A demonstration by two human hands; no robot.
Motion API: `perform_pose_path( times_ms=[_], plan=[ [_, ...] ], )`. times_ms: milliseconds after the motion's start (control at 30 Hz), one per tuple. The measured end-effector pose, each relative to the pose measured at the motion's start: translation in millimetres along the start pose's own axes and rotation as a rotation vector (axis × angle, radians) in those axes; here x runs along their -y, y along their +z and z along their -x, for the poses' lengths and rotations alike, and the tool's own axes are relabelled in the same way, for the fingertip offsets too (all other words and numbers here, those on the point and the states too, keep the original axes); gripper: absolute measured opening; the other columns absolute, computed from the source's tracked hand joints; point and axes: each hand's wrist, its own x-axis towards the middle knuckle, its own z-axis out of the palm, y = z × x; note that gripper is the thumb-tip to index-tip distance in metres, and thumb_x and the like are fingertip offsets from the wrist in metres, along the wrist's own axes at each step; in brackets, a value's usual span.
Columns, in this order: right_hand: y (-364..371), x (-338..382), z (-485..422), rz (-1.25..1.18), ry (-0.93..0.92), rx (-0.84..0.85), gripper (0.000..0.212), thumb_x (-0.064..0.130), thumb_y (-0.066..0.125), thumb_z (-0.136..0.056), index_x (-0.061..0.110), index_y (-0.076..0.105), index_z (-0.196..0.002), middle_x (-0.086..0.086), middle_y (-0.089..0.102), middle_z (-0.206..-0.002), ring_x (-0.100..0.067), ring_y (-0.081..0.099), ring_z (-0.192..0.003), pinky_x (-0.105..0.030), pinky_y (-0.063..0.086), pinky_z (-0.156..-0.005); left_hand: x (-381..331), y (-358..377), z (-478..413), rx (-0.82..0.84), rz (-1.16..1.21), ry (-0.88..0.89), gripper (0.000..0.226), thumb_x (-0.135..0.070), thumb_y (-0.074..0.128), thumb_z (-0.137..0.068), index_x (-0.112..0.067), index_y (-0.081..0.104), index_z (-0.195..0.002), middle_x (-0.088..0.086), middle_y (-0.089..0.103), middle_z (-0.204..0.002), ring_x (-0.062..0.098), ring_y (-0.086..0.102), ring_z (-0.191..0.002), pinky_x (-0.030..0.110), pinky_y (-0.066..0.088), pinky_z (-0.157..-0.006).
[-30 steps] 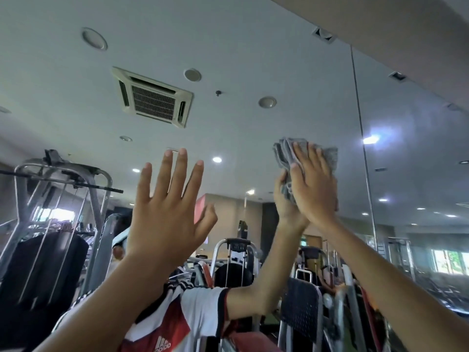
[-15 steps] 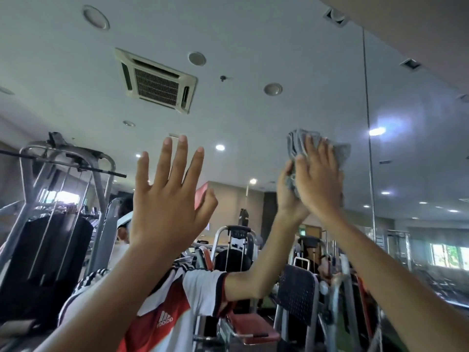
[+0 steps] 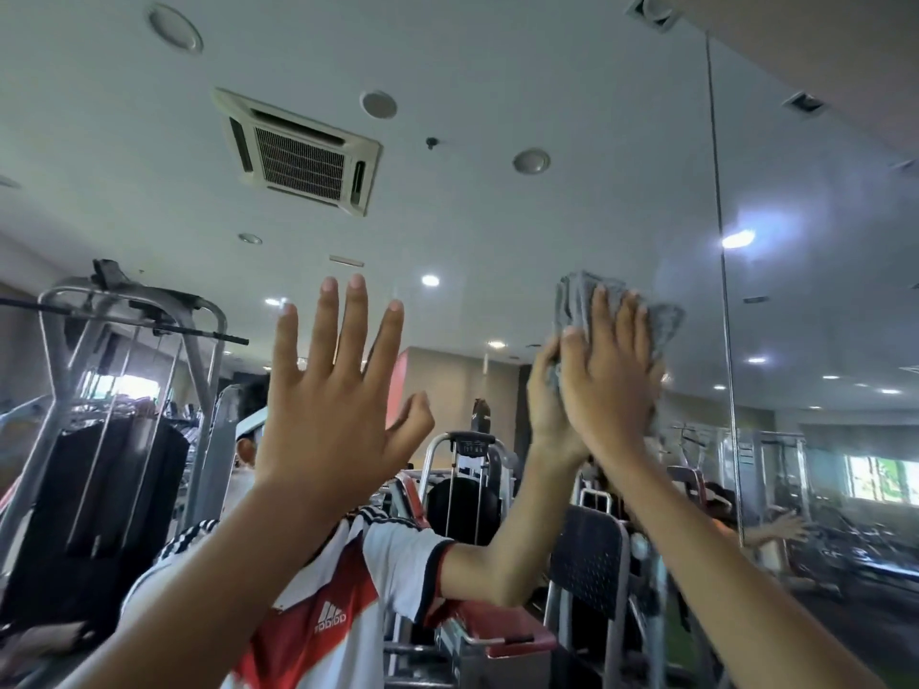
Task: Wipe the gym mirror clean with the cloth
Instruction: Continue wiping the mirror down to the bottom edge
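Observation:
The gym mirror (image 3: 497,92) fills the view and reflects the ceiling, the gym machines and me. My right hand (image 3: 611,375) presses a crumpled grey cloth (image 3: 665,324) flat against the glass with straight fingers, just left of the vertical mirror seam (image 3: 719,271). The reflection of this hand meets it at the cloth. My left hand (image 3: 328,405) is raised at the mirror to the left, fingers spread and straight, holding nothing. Whether its palm touches the glass cannot be told.
A second mirror panel (image 3: 820,290) continues right of the seam. The beige wall strip (image 3: 820,57) above marks the mirror's top edge. Reflected weight machines (image 3: 124,390) and a seat (image 3: 587,564) sit low in the glass.
My right hand has slid the cloth a little downward on the glass. The head camera tilted upward. My left hand has stayed about where it was.

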Motion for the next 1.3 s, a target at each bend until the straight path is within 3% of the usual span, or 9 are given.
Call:
perform_pose_path(
  times_ms=[200,433,633,767,900,967,1100,1167,1300],
  plan=[
    [-17.5,-29.3,99.7,0.071,-0.602,0.080,0.051,0.041,0.019,-0.107,0.024,0.027,-0.155,-0.001,0.017,-0.166,-0.022,0.015,-0.153,-0.052,0.016,-0.121,-1.6,-3.7,4.5,0.006,-0.002,0.006,0.081,-0.057,0.028,-0.094,-0.006,0.025,-0.157,0.027,0.015,-0.163,0.042,0.012,-0.152,0.064,0.011,-0.120],
    [-6.6,8.2,34.8,0.027,-0.025,0.054,0.060,0.055,0.008,-0.098,0.032,0.010,-0.154,0.001,0.001,-0.165,-0.017,-0.006,-0.152,-0.054,0.005,-0.123,-4.3,-3.0,16.5,0.019,0.011,0.018,0.081,-0.057,0.030,-0.095,-0.006,0.023,-0.158,0.025,0.013,-0.164,0.039,0.011,-0.153,0.060,0.011,-0.122],
    [-16.9,-11.9,133.3,0.047,-0.553,0.125,0.051,0.046,0.017,-0.107,0.030,0.022,-0.155,-0.001,0.017,-0.166,-0.024,0.015,-0.153,-0.059,0.020,-0.117,-0.2,-3.0,18.2,0.020,0.018,0.035,0.079,-0.056,0.030,-0.096,-0.009,0.023,-0.159,0.022,0.012,-0.165,0.037,0.011,-0.154,0.062,0.010,-0.121],
    [-24.6,-56.6,114.0,0.073,-0.280,0.098,0.054,0.052,0.016,-0.106,0.031,0.025,-0.155,-0.002,0.015,-0.166,-0.023,0.011,-0.153,-0.059,0.017,-0.119,-3.3,-4.9,24.5,0.018,0.034,0.040,0.076,-0.051,0.031,-0.096,-0.007,0.024,-0.158,0.024,0.011,-0.165,0.038,0.011,-0.153,0.063,0.013,-0.121],
    [-6.5,-6.2,68.5,0.052,-0.056,-0.007,0.054,0.054,0.016,-0.102,0.034,0.019,-0.153,0.000,0.012,-0.165,-0.018,0.004,-0.153,-0.043,-0.004,-0.123,-3.4,-4.8,25.7,0.022,0.033,0.042,0.076,-0.052,0.030,-0.097,-0.007,0.024,-0.158,0.024,0.013,-0.164,0.038,0.013,-0.153,0.061,0.011,-0.122],
    [-3.6,20.1,81.0,0.003,-0.126,-0.032,0.053,0.050,0.015,-0.105,0.031,0.019,-0.154,0.001,0.010,-0.165,-0.018,0.004,-0.153,-0.038,-0.010,-0.122,-1.4,-4.8,24.5,0.014,0.039,0.048,0.075,-0.052,0.031,-0.097,-0.008,0.025,-0.158,0.023,0.013,-0.165,0.037,0.012,-0.153,0.060,0.011,-0.122],
    [-12.9,-10.6,153.3,0.024,-0.517,0.085,0.051,0.044,0.018,-0.107,0.026,0.030,-0.152,-0.005,0.024,-0.163,-0.024,0.017,-0.152,-0.049,0.004,-0.124,2.6,-5.0,39.1,0.001,0.053,0.068,0.073,-0.050,0.033,-0.098,-0.008,0.028,-0.157,0.022,0.015,-0.164,0.036,0.014,-0.153,0.061,0.016,-0.121],
    [-21.6,-44.6,152.4,0.065,-0.537,0.115,0.050,0.044,0.018,-0.107,0.024,0.031,-0.151,-0.007,0.025,-0.163,-0.026,0.019,-0.151,-0.058,0.013,-0.121,-4.0,-7.0,55.6,0.024,0.047,0.043,0.071,-0.048,0.030,-0.099,-0.006,0.027,-0.157,0.022,0.016,-0.164,0.037,0.015,-0.153,0.062,0.018,-0.119],
    [-18.6,-37.9,89.4,0.071,-0.038,-0.015,0.056,0.045,0.020,-0.102,0.025,0.025,-0.154,-0.003,0.017,-0.164,-0.019,0.007,-0.153,-0.052,0.005,-0.124,-17.5,-9.2,75.8,0.048,0.046,0.007,0.071,-0.046,0.028,-0.101,-0.004,0.024,-0.158,0.023,0.013,-0.165,0.037,0.011,-0.154,0.061,0.013,-0.122]
  ],
)
